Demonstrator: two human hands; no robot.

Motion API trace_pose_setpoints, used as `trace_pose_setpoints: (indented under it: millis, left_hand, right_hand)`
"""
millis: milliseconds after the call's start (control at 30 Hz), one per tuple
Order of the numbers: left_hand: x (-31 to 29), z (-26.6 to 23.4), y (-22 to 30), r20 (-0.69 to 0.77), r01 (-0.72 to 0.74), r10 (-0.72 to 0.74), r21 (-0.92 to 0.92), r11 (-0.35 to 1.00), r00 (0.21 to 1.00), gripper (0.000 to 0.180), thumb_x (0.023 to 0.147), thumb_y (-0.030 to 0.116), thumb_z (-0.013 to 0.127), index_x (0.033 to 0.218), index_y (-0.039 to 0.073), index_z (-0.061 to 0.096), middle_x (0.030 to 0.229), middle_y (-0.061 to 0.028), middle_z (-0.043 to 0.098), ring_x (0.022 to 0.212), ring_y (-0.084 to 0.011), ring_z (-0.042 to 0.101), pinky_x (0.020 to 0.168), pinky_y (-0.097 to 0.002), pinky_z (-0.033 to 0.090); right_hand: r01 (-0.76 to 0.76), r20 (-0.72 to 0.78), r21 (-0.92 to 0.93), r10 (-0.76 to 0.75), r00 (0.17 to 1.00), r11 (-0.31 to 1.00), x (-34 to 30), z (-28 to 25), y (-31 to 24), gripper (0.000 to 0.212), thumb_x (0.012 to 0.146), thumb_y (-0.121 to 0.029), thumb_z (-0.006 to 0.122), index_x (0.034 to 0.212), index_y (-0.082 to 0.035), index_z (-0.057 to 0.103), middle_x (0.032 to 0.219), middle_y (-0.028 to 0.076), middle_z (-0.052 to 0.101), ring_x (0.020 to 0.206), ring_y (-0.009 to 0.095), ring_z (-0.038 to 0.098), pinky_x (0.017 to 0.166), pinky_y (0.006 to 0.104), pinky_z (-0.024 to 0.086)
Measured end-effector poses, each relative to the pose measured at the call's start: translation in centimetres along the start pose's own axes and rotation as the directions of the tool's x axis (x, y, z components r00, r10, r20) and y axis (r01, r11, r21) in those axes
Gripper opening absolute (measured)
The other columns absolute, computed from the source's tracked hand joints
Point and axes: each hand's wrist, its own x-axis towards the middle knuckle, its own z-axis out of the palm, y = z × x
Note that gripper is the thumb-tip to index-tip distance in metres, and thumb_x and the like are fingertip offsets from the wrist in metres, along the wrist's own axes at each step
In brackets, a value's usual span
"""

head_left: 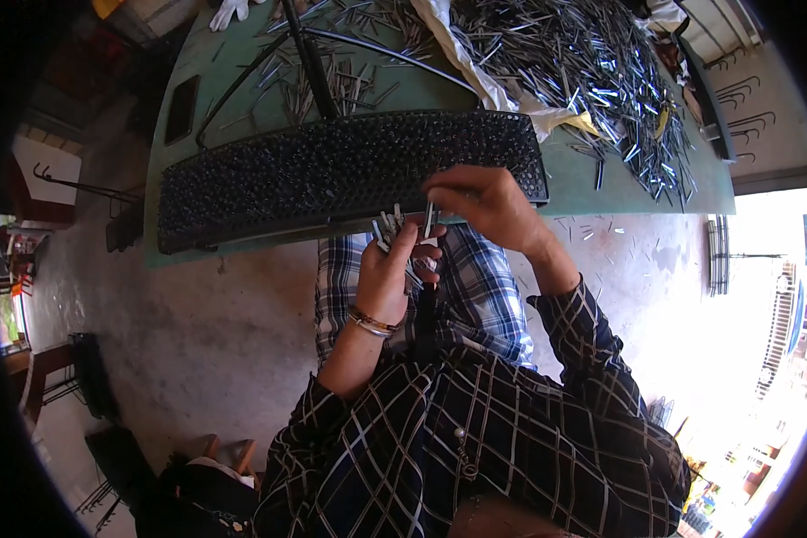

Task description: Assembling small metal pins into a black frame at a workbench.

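Note:
My left hand [390, 273] is closed round a small bunch of thin metal pins [387, 226], whose ends stick out above the thumb. Just right of it, my right hand [489, 208] pinches a single metal pin [429, 218] between thumb and fingertips, held roughly upright. Both hands are at the near edge of a long black perforated rack [350, 166]. Its many holes are largely filled with pins; a strip of bare holes shows along the near side, left of my right hand.
A green table [637, 175] bears the rack, with a large heap of loose pins [592, 72] on pale sheeting at the right. More pins lie behind the rack's black metal frame [309, 67]. A dark phone-like slab [182, 109] and white glove [229, 13] lie left; pins litter the floor.

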Motion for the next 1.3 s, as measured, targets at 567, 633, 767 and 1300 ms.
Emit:
trace_pose_setpoints:
  millis: [567, 633, 767, 1300]
  left_hand:
    - [0.0, 0.3, -0.7, -0.053, 0.050, -0.044, 0.109, 0.993, 0.998, 0.020, 0.091, 0.027, 0.054, 0.096, 0.008, 0.060, 0.089, -0.0068, 0.067, 0.067, -0.0084, 0.058, 0.047, -0.0218, 0.045]
    - [0.0, 0.3, -0.7, -0.058, 0.071, -0.065, 0.103, 0.992, 0.996, 0.020, 0.091, 0.026, 0.054, 0.096, 0.008, 0.061, 0.085, -0.0055, 0.066, 0.066, -0.0084, 0.058, 0.047, -0.0219, 0.045]
    - [0.2, -0.2, -1.0, -0.056, 0.057, -0.051, 0.113, 0.992, 0.997, 0.021, 0.091, 0.026, 0.054, 0.098, 0.007, 0.061, 0.085, -0.0051, 0.066, 0.066, -0.0083, 0.058, 0.047, -0.0216, 0.044]
    - [0.1, -0.4, -0.8, -0.029, 0.075, -0.072, 0.086, 0.994, 0.997, 0.024, 0.088, 0.026, 0.060, 0.104, 0.008, 0.063, 0.083, -0.0046, 0.066, 0.069, -0.0087, 0.061, 0.046, -0.0206, 0.048]
  right_hand:
    - [0.125, -0.226, -0.260, -0.187, 0.956, 0.957, 1.6, -0.5, 0.8, 0.016, 0.085, -0.005, 0.060, 0.098, 0.005, 0.061, 0.088, 0.012, 0.064, 0.078, 0.019, 0.064, 0.069, 0.0284, 0.051]
    - [0.227, -0.184, -0.427, -0.330, 0.926, 0.875, 2.1, -0.4, 0.9, 0.013, 0.083, -0.003, 0.060, 0.095, 0.003, 0.062, 0.090, 0.013, 0.063, 0.079, 0.025, 0.064, 0.068, 0.0306, 0.051]
    - [0.240, -0.176, -0.436, -0.344, 0.922, 0.867, 2.5, -0.2, 0.8, 0.012, 0.082, -0.003, 0.060, 0.094, 0.002, 0.062, 0.090, 0.014, 0.063, 0.079, 0.029, 0.063, 0.068, 0.0327, 0.050]
    - [0.306, -0.098, -0.599, -0.447, 0.889, 0.740, 2.2, 1.1, 2.2, 0.016, 0.078, -0.006, 0.065, 0.093, -0.001, 0.065, 0.089, 0.013, 0.062, 0.079, 0.029, 0.062, 0.069, 0.0359, 0.051]
